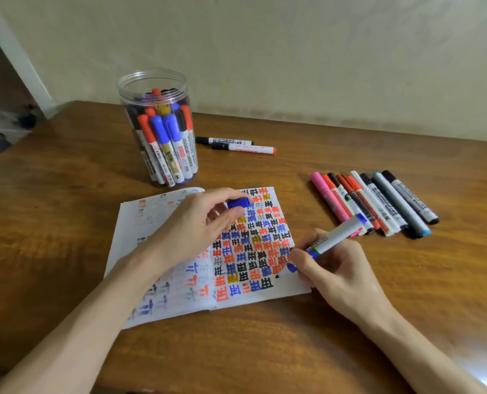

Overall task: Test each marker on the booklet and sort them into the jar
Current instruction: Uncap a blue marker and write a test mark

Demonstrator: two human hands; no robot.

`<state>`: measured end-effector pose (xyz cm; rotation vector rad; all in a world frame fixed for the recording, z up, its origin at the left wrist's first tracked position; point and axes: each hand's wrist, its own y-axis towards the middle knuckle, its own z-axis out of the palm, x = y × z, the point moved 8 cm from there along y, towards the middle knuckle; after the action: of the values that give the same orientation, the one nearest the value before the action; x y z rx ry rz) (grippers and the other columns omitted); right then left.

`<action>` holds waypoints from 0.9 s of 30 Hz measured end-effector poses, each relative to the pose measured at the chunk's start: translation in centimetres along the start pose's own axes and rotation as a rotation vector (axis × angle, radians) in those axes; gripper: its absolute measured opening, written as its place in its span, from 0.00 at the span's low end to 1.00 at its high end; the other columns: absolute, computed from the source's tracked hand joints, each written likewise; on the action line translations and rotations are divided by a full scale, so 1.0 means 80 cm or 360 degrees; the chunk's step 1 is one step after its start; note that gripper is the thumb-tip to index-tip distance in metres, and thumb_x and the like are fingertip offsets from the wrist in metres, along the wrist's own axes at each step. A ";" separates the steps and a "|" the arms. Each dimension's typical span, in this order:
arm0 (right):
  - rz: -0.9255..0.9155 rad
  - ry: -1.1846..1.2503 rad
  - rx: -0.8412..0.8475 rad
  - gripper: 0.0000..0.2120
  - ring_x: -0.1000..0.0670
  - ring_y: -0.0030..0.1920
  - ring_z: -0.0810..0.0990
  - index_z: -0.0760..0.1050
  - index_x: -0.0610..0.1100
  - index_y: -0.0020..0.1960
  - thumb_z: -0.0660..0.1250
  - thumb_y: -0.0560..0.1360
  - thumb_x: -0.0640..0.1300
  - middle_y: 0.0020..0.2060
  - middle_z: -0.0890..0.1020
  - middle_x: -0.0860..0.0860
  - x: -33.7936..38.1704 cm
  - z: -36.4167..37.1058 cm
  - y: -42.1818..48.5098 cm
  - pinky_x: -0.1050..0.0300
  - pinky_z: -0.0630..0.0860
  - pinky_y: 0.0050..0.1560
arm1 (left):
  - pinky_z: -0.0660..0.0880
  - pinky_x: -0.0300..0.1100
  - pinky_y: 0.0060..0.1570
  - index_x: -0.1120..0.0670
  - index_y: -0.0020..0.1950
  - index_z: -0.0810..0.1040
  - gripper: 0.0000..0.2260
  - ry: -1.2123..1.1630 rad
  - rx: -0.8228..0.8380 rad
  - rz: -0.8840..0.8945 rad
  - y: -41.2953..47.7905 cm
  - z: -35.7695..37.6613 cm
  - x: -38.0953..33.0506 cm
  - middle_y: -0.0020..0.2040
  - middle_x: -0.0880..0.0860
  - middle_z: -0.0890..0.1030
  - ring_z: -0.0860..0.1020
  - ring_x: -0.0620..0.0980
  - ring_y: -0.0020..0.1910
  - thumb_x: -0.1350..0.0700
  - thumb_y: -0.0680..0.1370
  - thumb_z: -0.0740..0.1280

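Right fingers [303, 258] pinch marker [339, 231], left fingers [222, 193], cap [238, 202]

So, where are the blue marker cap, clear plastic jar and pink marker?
blue marker cap [238, 202]: head view, its side.
clear plastic jar [119, 86]: head view, its rim.
pink marker [331, 200]: head view, its barrel.

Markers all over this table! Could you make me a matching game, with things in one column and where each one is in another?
1. blue cap
2. uncapped blue marker
3. jar
4. pink marker

A. left end of the row of loose markers
B. pinched in the left hand
C. standing behind the booklet
D. held in the right hand, tip on the booklet

Pairs: 1-B, 2-D, 3-C, 4-A.
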<state>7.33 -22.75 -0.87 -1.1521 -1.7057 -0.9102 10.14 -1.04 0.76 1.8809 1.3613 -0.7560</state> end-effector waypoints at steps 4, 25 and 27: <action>-0.0025 -0.0048 0.0004 0.07 0.54 0.39 0.88 0.79 0.39 0.43 0.71 0.80 0.37 0.37 0.87 0.55 0.001 0.002 -0.001 0.63 0.78 0.33 | 0.79 0.30 0.48 0.40 0.68 0.76 0.16 -0.0028 -0.0039 -0.0027 -0.001 -0.002 0.003 0.44 0.36 0.81 0.82 0.39 0.50 0.51 0.81 0.68; -0.0148 -0.0146 0.0052 0.07 0.54 0.39 0.86 0.79 0.43 0.42 0.72 0.79 0.38 0.40 0.86 0.60 0.009 0.008 -0.002 0.65 0.77 0.33 | 0.79 0.30 0.47 0.47 0.71 0.78 0.19 0.0054 -0.0063 0.0016 0.002 -0.005 0.006 0.47 0.36 0.81 0.82 0.37 0.50 0.49 0.79 0.69; -0.0140 -0.0165 0.0031 0.07 0.51 0.40 0.87 0.79 0.44 0.42 0.72 0.79 0.40 0.42 0.87 0.57 0.007 0.007 -0.002 0.55 0.80 0.32 | 0.79 0.30 0.46 0.46 0.71 0.78 0.20 0.0052 -0.0059 0.0019 0.002 -0.004 0.005 0.47 0.36 0.81 0.82 0.36 0.50 0.48 0.79 0.68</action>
<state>6.89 -22.15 -0.57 -1.1357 -1.8577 -0.8989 10.42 -0.56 0.67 1.8784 1.3735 -0.6925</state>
